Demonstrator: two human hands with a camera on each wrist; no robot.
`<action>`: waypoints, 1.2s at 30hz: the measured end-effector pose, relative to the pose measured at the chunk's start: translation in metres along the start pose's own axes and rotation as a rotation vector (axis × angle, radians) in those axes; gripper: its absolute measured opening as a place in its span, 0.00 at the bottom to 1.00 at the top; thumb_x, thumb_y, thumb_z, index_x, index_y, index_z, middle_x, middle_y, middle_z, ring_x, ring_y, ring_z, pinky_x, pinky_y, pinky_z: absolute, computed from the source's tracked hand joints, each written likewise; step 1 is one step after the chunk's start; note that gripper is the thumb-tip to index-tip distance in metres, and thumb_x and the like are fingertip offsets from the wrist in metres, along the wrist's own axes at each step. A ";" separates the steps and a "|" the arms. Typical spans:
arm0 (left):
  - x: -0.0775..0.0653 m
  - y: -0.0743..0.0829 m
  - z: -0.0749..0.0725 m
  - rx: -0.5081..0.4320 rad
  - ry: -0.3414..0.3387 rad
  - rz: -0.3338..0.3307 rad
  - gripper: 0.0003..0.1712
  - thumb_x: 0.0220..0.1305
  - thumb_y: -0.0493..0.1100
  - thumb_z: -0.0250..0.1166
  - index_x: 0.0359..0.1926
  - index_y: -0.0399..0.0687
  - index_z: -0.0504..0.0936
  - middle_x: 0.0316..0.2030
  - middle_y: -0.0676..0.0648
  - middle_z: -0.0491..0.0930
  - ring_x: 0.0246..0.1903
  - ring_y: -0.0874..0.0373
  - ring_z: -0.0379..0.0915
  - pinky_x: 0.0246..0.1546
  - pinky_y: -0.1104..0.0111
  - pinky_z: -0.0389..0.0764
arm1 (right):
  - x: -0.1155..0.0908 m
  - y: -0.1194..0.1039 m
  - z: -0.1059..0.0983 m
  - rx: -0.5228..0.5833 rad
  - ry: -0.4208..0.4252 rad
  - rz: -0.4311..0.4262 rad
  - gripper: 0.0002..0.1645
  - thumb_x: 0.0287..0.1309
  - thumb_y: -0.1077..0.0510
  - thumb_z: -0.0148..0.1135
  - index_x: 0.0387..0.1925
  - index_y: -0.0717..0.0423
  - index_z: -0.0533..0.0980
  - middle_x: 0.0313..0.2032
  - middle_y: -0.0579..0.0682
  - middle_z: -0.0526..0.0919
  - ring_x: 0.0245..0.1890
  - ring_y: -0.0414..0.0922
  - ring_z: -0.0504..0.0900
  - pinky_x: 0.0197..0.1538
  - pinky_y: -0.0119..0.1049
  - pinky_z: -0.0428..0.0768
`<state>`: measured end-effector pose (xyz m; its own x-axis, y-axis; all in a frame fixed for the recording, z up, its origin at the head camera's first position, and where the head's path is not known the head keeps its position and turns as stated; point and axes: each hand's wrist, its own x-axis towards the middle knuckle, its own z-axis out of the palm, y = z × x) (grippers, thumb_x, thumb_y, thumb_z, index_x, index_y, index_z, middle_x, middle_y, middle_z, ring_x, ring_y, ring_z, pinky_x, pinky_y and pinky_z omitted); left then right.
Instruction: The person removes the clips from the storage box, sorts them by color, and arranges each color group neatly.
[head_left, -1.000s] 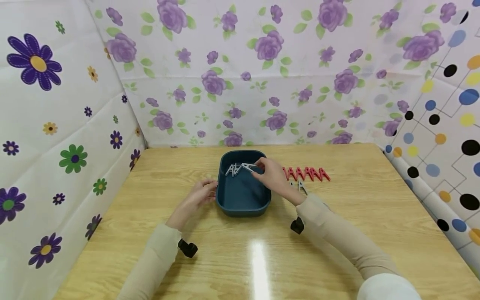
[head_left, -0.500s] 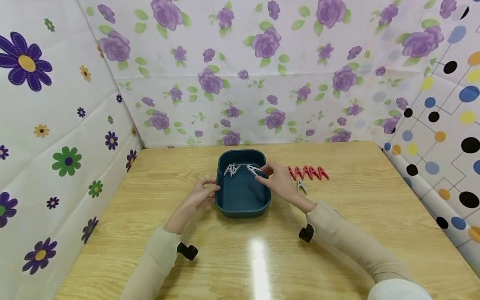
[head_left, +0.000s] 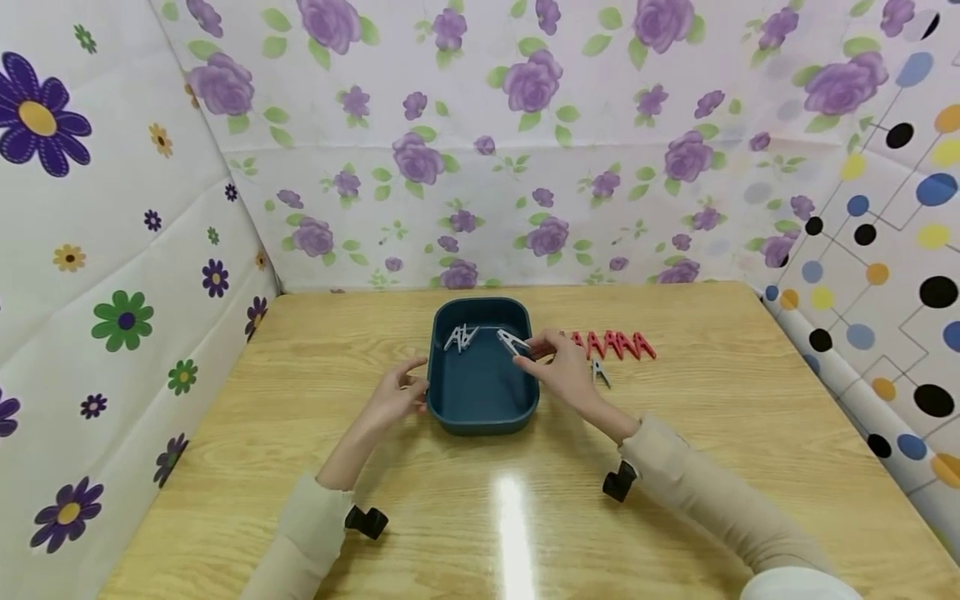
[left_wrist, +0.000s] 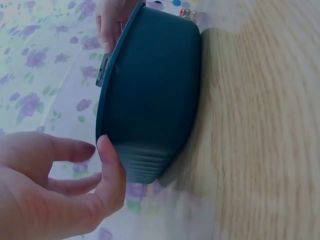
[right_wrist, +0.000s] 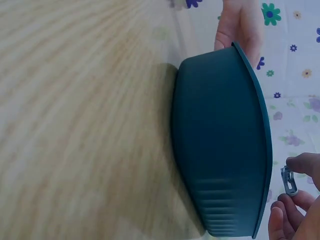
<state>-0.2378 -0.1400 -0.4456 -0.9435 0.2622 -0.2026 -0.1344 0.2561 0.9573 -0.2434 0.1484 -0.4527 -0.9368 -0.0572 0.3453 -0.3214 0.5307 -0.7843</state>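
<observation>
1. Desk (head_left: 675, 483): wood-grained, with rose cloth (head_left: 480, 167) behind its back edge, daisy cloth (head_left: 142, 375) along its left edge and dotted cloth (head_left: 892, 333) along its right.
2. Tub (head_left: 483, 427): dark teal, round-cornered, standing upright near the middle of the desk's back edge.
3. Right hand (head_left: 564, 371): thumb and fingertips pinch a pale clip (head_left: 511, 340) — tilted, at the tub's right rim and over its inside.
4. Left hand (head_left: 393, 396): fingers relaxed and parted, tips at the tub's left rim.
5. Tub clips (head_left: 460, 337): pale, clustered in the tub's back-left corner.
6. Red clips (head_left: 613, 343): a row running from beside the right hand towards the desk's back-right corner.
7. Grey clip (head_left: 599, 372): alone on the desk — just in front of that row.
8. Sleeves (head_left: 697, 483): beige, a black mount (head_left: 619, 482) at each cuff.
</observation>
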 end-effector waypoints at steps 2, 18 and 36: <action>0.000 -0.001 -0.001 0.001 -0.006 0.014 0.30 0.73 0.35 0.51 0.72 0.38 0.56 0.47 0.31 0.74 0.31 0.61 0.77 0.36 0.66 0.82 | -0.002 0.000 0.000 0.002 0.004 0.010 0.18 0.51 0.49 0.73 0.40 0.55 0.80 0.37 0.53 0.85 0.37 0.47 0.84 0.35 0.35 0.80; 0.002 -0.004 0.001 0.007 0.034 0.042 0.31 0.70 0.32 0.53 0.72 0.38 0.58 0.42 0.37 0.74 0.24 0.64 0.73 0.32 0.67 0.81 | -0.007 0.015 -0.016 0.041 0.077 -0.005 0.17 0.52 0.52 0.73 0.39 0.58 0.80 0.36 0.53 0.84 0.34 0.44 0.81 0.33 0.28 0.79; -0.003 -0.009 0.008 -0.007 0.012 0.032 0.29 0.72 0.36 0.53 0.71 0.37 0.59 0.50 0.29 0.73 0.31 0.61 0.78 0.35 0.65 0.83 | -0.023 0.045 -0.038 -0.008 0.107 0.028 0.16 0.51 0.51 0.74 0.38 0.56 0.81 0.34 0.52 0.85 0.33 0.44 0.81 0.32 0.28 0.78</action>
<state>-0.2315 -0.1359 -0.4553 -0.9508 0.2594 -0.1692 -0.1059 0.2409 0.9648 -0.2315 0.2058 -0.4768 -0.9251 0.0482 0.3767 -0.2939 0.5374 -0.7905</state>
